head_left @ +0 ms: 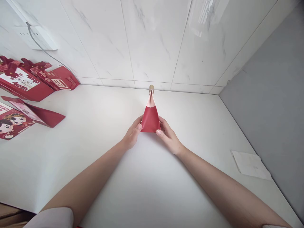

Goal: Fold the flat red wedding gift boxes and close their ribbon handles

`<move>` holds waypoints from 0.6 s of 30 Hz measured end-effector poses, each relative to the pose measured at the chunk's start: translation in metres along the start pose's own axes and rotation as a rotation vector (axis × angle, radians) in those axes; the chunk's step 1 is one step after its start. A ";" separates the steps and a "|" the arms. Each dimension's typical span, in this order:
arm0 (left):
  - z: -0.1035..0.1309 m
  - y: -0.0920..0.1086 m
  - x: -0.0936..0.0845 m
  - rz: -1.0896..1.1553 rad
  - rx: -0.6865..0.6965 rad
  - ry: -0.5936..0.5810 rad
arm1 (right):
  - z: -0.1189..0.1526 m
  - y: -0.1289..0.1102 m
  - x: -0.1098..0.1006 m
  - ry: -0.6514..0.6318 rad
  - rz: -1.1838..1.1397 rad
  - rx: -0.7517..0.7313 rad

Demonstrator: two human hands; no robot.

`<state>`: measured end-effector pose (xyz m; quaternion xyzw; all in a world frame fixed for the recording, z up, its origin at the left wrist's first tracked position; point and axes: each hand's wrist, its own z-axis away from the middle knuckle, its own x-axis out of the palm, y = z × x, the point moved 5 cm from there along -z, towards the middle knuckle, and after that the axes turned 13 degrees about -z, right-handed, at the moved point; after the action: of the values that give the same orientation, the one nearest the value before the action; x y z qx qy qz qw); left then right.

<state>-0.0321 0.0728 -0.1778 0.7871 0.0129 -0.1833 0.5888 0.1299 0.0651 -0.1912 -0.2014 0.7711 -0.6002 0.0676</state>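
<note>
A red paper gift box (150, 119) stands upright on the white table, its narrow end toward me and its pale pink top tapering to a closed ridge. My left hand (133, 134) holds its left side, thumb on the near corner and fingers along the panel. On the right side, my right hand (169, 134) grips the box the same way, its thumb at the near right corner. The box hides some of the fingertips of both hands. Just behind the ridge, a small tan round thing (151, 86) is partly covered, and I cannot make out what it is.
Several red gift boxes with ribbons (39, 90) stand at the back left. Nearer lie a flat printed red box (17, 122) and a folded red piece (51, 115). A tiled wall (154, 41) bounds the white table (152, 190). A cable (45, 52) hangs from the wall socket.
</note>
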 end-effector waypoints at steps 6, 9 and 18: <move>0.000 -0.004 0.002 -0.011 0.027 -0.058 | 0.000 -0.001 0.000 -0.001 0.012 -0.001; 0.000 -0.003 0.001 -0.019 0.025 -0.046 | 0.000 -0.001 0.001 -0.003 0.004 -0.001; 0.000 -0.003 0.000 -0.050 0.014 -0.018 | 0.000 0.000 0.001 -0.012 -0.018 -0.005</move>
<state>-0.0328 0.0733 -0.1804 0.7889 0.0257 -0.2052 0.5786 0.1291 0.0643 -0.1913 -0.2122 0.7703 -0.5977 0.0663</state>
